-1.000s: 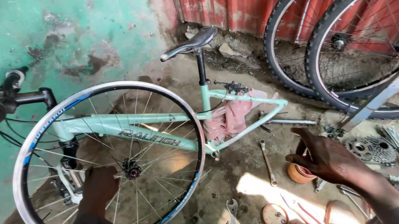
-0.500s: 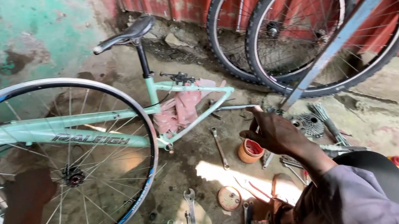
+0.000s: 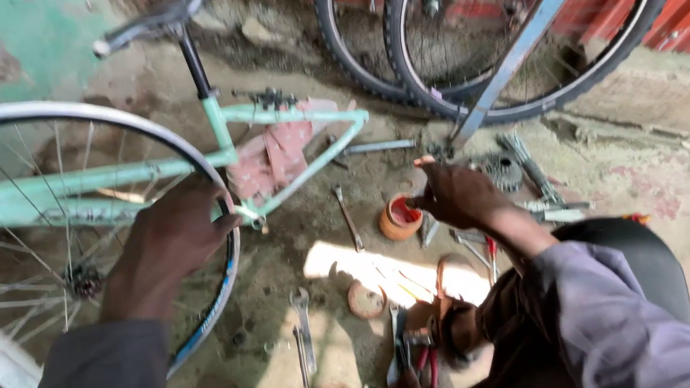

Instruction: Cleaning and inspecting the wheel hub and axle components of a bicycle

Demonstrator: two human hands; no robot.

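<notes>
The scene is in soft daylight, mostly shade. One bright patch of sun (image 3: pixel 375 268) lies on the floor near its middle and is almost washed out. The wheel rim (image 3: pixel 182 155) shows a pale shine. The picture is a little soft, and the sleeves at the bottom are blurred because they are close. Straight lines bend slightly near the borders.
</notes>
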